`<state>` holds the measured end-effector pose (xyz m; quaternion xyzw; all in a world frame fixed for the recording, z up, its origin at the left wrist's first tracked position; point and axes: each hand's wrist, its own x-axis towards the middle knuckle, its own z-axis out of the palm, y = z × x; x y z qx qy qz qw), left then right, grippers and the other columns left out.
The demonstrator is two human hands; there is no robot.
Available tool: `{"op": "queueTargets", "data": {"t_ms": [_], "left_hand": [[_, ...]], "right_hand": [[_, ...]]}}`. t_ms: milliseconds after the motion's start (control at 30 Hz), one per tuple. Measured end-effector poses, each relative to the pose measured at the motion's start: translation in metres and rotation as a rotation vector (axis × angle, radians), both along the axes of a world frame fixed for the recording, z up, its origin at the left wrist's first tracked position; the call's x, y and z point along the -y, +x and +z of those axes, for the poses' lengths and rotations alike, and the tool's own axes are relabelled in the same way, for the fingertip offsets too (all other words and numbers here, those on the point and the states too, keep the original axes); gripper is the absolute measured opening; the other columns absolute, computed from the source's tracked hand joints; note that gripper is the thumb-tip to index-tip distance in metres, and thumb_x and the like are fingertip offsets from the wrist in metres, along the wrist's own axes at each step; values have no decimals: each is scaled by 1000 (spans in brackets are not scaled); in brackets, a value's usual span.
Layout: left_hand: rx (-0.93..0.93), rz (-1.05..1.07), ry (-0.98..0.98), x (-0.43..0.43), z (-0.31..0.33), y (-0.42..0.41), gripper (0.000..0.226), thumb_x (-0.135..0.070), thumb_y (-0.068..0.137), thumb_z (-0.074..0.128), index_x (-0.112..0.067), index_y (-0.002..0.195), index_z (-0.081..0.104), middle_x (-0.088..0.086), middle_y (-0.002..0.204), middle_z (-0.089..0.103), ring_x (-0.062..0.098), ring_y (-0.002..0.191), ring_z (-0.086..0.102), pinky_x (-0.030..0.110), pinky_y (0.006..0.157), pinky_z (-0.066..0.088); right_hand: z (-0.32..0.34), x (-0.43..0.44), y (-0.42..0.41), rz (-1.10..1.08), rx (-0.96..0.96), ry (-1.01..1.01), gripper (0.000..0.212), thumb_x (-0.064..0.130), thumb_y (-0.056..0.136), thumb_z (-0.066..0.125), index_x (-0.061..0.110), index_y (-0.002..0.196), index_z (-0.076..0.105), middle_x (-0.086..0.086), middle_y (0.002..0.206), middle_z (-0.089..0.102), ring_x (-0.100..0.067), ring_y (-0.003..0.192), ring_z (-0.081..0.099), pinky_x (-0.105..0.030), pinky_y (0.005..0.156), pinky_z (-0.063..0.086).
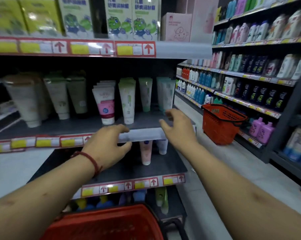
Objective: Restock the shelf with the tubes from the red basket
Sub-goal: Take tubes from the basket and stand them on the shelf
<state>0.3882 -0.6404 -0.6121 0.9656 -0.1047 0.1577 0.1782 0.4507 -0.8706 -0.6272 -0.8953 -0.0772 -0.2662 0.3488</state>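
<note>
Red plastic fills my view at 6 o'clock: the red basket (103, 224), its inside too blurred for me to make out any tubes. Both grips hang over the front edge of the middle shelf (146, 134). My left grip (108, 144) has loosely curled fingers and holds nothing, with a red cord (90, 159) round its wrist. My right grip (178, 129), at 2 o'clock from the left one, is spread wide and empty, its fingertips near a pale teal tube (167, 94). At 12 o'clock from the left grip, tubes stand cap-down: a pink-and-white tube (105, 104) and a green-and-white tube (128, 101) just beside it. A second red basket (222, 123) sits at 3 o'clock, by the aisle shelving.
</note>
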Motion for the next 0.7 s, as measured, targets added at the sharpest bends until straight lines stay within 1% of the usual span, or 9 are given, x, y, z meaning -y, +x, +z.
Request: {"op": "queueTargets", "data": {"t_ms": [100, 167, 233, 333, 400, 467, 700], "left_hand": [[-7, 21, 19, -25, -39, -42, 48, -48, 86, 66, -31, 131, 58, -8, 130, 64, 17, 121, 58, 37, 100, 49], [-72, 48, 64, -39, -69, -67, 56, -51, 86, 65, -33, 138, 52, -8, 134, 60, 18, 124, 54, 38, 101, 47], [-126, 66, 98, -54, -98, -89, 61, -52, 86, 66, -31, 140, 49, -6, 137, 58, 21, 125, 54, 40, 101, 47], [-177, 97, 128, -75, -131, -113, 61, -53, 83, 67, -28, 137, 53, -2, 134, 62, 25, 122, 57, 40, 98, 49], [-231, 102, 145, -88, -155, -128, 63, -55, 81, 64, -27, 136, 53, 0, 132, 63, 26, 120, 59, 41, 97, 50], [-274, 108, 165, -97, -177, -140, 63, -54, 82, 66, -27, 137, 53, 0, 132, 63, 24, 120, 58, 42, 98, 50], [-414, 130, 241, -115, -243, -168, 63, -50, 84, 65, -27, 141, 48, 1, 136, 59, 27, 123, 55, 43, 101, 46]], "right_hand": [[-37, -39, -49, 152, -27, -71, 48, 41, 92, 66, 21, 134, 54, 3, 131, 56, -16, 114, 57, -38, 95, 50], [-69, -64, -79, 249, -65, -149, 54, 42, 89, 68, 23, 136, 51, 4, 136, 52, -18, 120, 55, -39, 97, 49], [-102, -85, -105, 320, -130, -230, 59, 42, 88, 69, 22, 140, 49, 2, 140, 50, -21, 125, 52, -39, 101, 47], [-145, -104, -133, 378, -221, -318, 64, 40, 87, 70, 19, 143, 46, -2, 140, 49, -23, 126, 52, -41, 104, 45], [-173, -113, -149, 410, -292, -364, 67, 42, 86, 69, 21, 144, 43, -1, 141, 48, -24, 128, 51, -44, 105, 45], [-192, -118, -162, 422, -365, -395, 68, 44, 88, 68, 22, 146, 41, 1, 143, 45, -22, 129, 50, -43, 105, 46], [-232, -133, -182, 483, -528, -585, 72, 41, 89, 69, 20, 149, 37, -4, 146, 45, -26, 130, 49, -44, 107, 44]]}}
